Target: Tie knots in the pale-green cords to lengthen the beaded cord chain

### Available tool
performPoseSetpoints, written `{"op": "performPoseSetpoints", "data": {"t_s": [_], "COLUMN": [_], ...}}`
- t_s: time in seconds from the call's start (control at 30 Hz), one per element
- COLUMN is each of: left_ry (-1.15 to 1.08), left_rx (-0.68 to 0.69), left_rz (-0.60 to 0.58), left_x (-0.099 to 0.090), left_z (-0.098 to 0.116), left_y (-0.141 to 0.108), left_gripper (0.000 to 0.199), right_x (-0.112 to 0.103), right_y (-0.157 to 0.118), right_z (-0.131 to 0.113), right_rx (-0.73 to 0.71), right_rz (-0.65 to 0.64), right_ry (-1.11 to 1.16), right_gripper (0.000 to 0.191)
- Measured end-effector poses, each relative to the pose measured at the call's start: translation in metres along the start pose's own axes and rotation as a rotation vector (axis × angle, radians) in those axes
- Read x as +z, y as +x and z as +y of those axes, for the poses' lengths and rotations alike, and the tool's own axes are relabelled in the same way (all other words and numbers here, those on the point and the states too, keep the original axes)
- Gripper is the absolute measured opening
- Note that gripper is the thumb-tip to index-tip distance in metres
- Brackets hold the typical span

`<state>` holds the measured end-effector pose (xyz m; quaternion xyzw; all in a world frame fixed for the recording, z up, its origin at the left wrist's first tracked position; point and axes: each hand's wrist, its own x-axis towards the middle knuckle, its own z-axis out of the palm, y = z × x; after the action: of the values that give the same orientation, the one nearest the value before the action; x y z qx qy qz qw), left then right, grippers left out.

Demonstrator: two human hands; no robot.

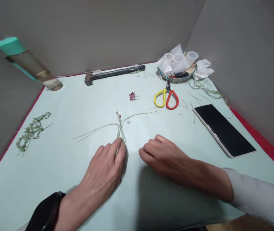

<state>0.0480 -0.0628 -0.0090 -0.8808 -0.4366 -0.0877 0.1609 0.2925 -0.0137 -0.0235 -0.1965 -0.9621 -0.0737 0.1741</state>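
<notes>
Near the middle of the pale table (62,179), my left hand (106,160) presses its fingertips on the lower end of a small knotted bundle of green cords (119,125). The bundle has a red bead near its top, and loose cord ends spread from it to the left and right. To the right of the bundle, my right hand (163,155) rests on the table with its fingers curled in. Whatever those curled fingers hold, if anything, is hidden.
A clear bottle (33,64), knotted green cord (32,130), hammer (117,73) and maroon binder clip (132,96) lie left to centre. Scissors (172,99), a basket (181,78) of plastic cups, white tissue (203,69), loose cords (207,89) and a phone (223,130) are right.
</notes>
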Motion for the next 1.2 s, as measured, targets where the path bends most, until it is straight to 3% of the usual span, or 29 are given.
{"op": "performPoseSetpoints", "data": {"t_s": [0.17, 0.27, 0.43, 0.63, 0.73, 0.87, 0.9, 1.03, 1.2], "left_ry": [0.071, 0.085, 0.05, -0.063, -0.255, -0.427, -0.415, -0.374, -0.444], "left_rx": [0.03, 0.047, 0.077, 0.116, 0.096, -0.019, -0.025, -0.126, -0.107], "left_rz": [-0.035, -0.018, 0.028, -0.031, -0.094, 0.0, -0.03, 0.035, 0.021], "left_x": [-0.002, -0.003, -0.006, -0.015, -0.023, -0.028, -0.027, -0.01, 0.018], "left_z": [0.002, 0.003, 0.0, -0.005, -0.019, -0.055, -0.065, -0.098, -0.11], "left_y": [0.005, 0.006, -0.002, -0.012, -0.013, -0.003, 0.001, 0.021, 0.037], "left_gripper": [0.045, 0.045, 0.043, 0.053, 0.052, 0.035, 0.03, 0.025, 0.023], "right_x": [-0.006, 0.001, 0.009, -0.01, -0.017, -0.01, -0.006, 0.017, 0.037], "right_y": [0.016, 0.023, 0.013, 0.004, 0.015, 0.042, 0.049, 0.072, 0.082], "right_z": [0.011, 0.015, 0.003, -0.005, 0.008, 0.037, 0.044, 0.064, 0.068], "right_rx": [0.035, 0.031, 0.019, -0.011, 0.043, 0.226, 0.25, 0.247, 0.208], "right_rz": [-0.03, -0.011, 0.059, 0.05, 0.065, -0.018, -0.023, -0.051, -0.079], "right_ry": [0.072, 0.124, 0.181, 0.267, 0.336, 0.393, 0.382, 0.362, 0.323], "right_gripper": [0.016, 0.039, 0.036, 0.038, 0.037, 0.031, 0.028, 0.033, 0.033]}}
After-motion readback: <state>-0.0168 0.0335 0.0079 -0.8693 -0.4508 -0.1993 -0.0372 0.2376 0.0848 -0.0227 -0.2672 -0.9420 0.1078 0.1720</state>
